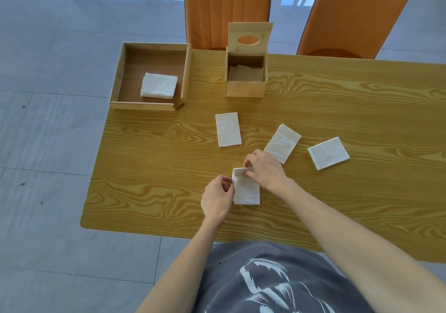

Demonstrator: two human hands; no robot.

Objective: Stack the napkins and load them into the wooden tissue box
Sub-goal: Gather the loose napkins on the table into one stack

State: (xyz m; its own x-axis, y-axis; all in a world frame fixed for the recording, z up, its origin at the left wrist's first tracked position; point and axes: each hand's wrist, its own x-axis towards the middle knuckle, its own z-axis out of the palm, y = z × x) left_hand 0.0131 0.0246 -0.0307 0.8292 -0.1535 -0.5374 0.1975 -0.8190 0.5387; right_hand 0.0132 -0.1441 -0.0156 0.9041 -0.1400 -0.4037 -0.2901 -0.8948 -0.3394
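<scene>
Gripping hands: left hand (217, 198) and right hand (264, 171) both pinch a folded white napkin (247, 189) just below frame centre, fingers closed on its left edge and top corner.
Table edges: wooden table (149, 192) ends at a rounded corner lower left; bare wood lies around the hands.
Loose napkins: three flat on the table, one (228, 129) above the hands, one (282, 142) touching the right hand, one (328, 153) at right, apart.
Tissue box (245, 76): upper centre, lid upright, oval slot showing, interior shadowed.
Tray (149, 76): upper left, holding a napkin stack (158, 85).
Chairs (226, 8): orange, behind the far edge.
</scene>
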